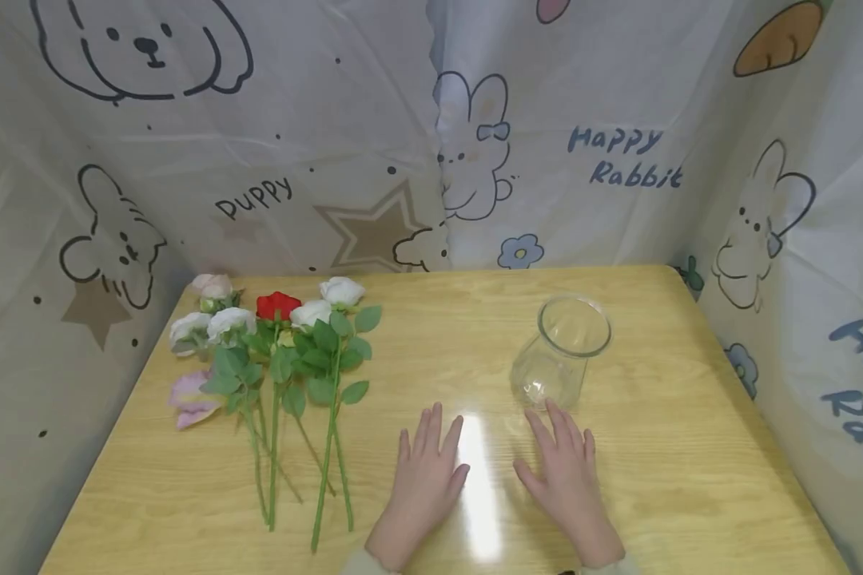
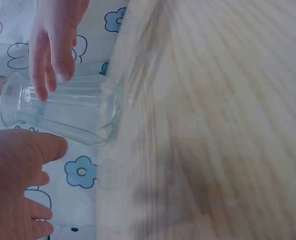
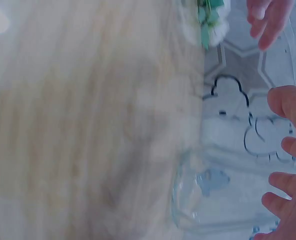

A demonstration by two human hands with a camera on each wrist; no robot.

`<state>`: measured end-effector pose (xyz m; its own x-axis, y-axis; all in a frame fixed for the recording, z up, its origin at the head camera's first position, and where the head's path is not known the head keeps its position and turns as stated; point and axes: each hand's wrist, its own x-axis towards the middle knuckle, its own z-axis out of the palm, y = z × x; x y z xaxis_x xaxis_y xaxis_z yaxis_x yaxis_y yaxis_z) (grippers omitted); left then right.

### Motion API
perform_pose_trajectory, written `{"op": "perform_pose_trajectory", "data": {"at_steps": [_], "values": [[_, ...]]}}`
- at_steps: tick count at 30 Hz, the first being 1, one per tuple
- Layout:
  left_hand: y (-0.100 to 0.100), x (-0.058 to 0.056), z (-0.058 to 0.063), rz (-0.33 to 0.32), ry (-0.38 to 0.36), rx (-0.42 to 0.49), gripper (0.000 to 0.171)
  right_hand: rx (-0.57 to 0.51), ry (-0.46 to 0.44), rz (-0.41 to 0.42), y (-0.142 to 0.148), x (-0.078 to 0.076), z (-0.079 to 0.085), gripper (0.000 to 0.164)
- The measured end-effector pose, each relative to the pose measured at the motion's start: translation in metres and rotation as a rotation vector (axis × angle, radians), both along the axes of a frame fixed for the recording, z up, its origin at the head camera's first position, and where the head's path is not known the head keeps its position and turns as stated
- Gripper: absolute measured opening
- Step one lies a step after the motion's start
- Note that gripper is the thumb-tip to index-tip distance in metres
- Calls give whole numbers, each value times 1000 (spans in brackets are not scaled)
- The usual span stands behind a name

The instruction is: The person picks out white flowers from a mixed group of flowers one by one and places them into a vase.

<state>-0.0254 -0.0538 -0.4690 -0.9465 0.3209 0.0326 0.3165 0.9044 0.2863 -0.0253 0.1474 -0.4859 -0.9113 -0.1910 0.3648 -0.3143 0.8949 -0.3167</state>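
A clear glass vase with a wide rim stands on the right half of the table. My right hand is just in front of it, fingers spread and fingertips near its base; in the head view they overlap the glass, and contact is unclear. Left of that, my left hand holds nothing, its fingers extended forward. Both wrist views show the vase too, with gaps beside the fingers. Stemmed flowers lie at the left: a red rose, white blooms, a pale pink bloom and a lilac one.
Green stems point toward the table's front edge, some crossing one another. The wood-grain table has a glare streak between the hands. White printed curtains enclose its back and sides.
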Motion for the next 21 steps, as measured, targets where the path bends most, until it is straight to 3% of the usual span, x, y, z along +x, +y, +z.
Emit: {"op": "perform_pose_trajectory", "data": {"at_steps": [4, 10, 15, 21], "values": [[6, -15, 1, -2, -9, 124, 59, -34, 10, -33, 17, -11, 6, 68], [22, -53, 9, -22, -6, 329, 66, -156, -45, -135, 43, -32, 22, 72], [43, -83, 14, -29, -128, 500, 79, -325, -88, -184, 59, -52, 37, 85], [73, -109, 23, -17, -291, 724, 92, -505, -209, -101, 68, -80, 50, 103]]}}
